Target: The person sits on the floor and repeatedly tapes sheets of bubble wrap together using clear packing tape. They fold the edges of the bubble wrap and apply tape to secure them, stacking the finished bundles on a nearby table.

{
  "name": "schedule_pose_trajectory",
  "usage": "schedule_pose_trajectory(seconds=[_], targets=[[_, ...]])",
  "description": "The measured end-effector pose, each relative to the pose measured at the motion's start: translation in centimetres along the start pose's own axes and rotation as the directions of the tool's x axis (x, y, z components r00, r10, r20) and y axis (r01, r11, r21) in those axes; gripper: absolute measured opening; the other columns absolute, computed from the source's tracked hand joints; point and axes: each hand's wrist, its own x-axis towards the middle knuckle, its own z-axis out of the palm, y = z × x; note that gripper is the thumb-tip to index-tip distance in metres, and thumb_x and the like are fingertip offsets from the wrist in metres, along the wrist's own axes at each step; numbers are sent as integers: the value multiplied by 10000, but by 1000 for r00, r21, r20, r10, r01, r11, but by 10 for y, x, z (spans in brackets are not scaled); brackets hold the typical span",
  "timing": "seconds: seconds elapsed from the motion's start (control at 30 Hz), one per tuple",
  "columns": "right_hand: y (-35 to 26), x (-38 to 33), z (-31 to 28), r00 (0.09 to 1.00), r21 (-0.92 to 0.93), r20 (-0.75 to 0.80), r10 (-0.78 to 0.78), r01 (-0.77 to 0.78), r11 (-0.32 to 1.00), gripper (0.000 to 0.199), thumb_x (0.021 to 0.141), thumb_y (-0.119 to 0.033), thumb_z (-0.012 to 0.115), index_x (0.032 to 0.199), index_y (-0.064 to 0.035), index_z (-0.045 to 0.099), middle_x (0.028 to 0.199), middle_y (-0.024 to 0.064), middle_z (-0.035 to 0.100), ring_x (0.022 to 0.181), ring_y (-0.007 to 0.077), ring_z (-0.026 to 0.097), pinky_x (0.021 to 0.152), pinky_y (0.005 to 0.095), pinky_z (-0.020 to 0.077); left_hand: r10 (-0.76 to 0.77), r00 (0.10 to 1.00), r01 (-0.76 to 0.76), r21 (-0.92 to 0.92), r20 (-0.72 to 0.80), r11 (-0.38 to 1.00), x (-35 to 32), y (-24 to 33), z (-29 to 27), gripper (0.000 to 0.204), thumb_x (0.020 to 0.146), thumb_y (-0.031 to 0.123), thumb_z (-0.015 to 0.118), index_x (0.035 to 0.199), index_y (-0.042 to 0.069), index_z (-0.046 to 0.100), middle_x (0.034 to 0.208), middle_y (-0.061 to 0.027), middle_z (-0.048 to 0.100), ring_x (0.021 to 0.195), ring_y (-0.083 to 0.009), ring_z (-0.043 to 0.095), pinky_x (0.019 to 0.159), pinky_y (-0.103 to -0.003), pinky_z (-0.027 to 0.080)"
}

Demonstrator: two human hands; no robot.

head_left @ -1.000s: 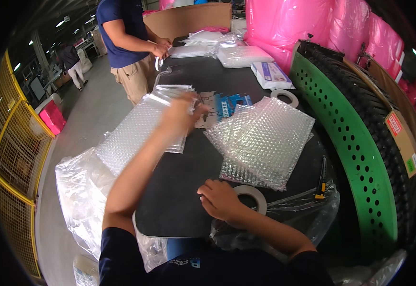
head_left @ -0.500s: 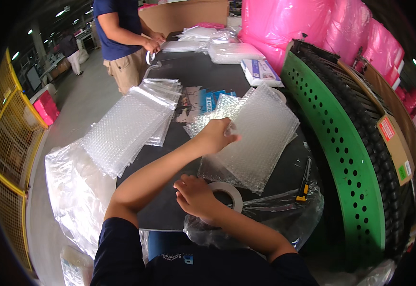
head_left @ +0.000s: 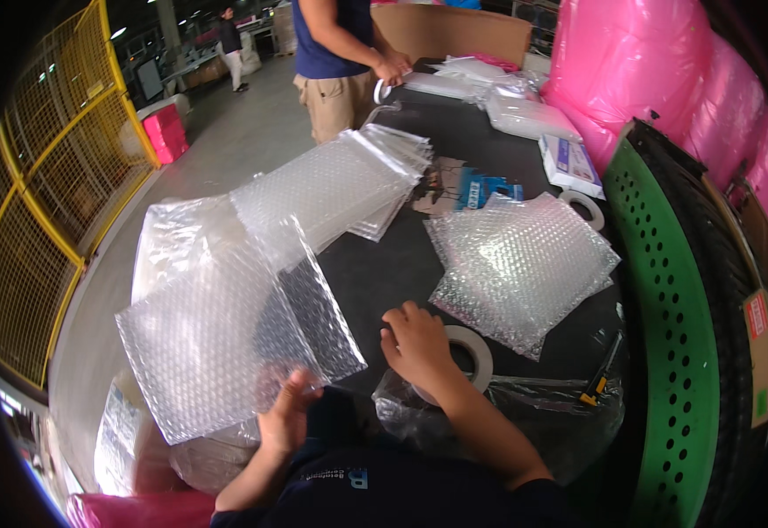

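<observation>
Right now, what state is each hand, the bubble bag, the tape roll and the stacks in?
Left hand: gripping bubble-wrap bag.
Bubble-wrap bag: lifted, tilted.
Right hand: resting on tape roll.
Tape roll: lying flat.
Right bag stack: flat on table.
Far bag stack: fanned, flat.

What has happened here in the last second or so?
The left hand reached out to the bubble-wrap stacks, then drew back toward the body and now holds one bubble-wrap bag. The right hand stayed on the tape roll. The right stack of bubble wrap stayed put.
</observation>
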Motion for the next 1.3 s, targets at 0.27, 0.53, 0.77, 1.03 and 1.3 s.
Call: schedule_pose_trajectory(seconds=[0.27,0.53,0.77,1.03,1.3], targets=[[15,2,5,996,172,-75,56,-42,984,76,901,-131,528,923,-71,569,858,115,607,781,332,605,667,460,450,-453,887,452,356,-87,818,-22,-49,-7,423,942,468,547,879,50,554,742,-99,613,642,-200,625,608,-302,492],[11,6,-2,999,500,20,26,-32,865,191,944,-47,435,1025,22,593,761,131,640,675,202,614,642,311,483,-814,322,712,443,483,545,17,-42,-8,702,925,719,199,744,101,478,578,51,329,496,-66,261,495,-187,227],[10,8,-5,997,513,32,71,-78,855,171,934,-42,463,1036,26,583,838,163,605,741,250,609,665,337,462,-647,295,-87,694,703,715,33,47,33,441,1028,435,365,1004,42,566,773,35,502,738,-60,498,686,-221,433],[-1,3,-19,998,301,-61,6,12,953,224,842,-55,533,1043,26,586,873,182,593,751,321,605,650,371,482,-794,414,355,724,446,592,120,16,103,239,959,258,573,1012,30,623,908,-29,620,815,-93,608,701,-214,511],[-16,9,-20,996,198,-78,-45,59,978,385,744,-172,614,1074,25,590,898,200,607,790,364,613,686,417,495,-827,155,403,729,540,553,159,-31,79,155,911,167,628,970,27,662,918,-10,633,811,-60,611,699,-160,518]])
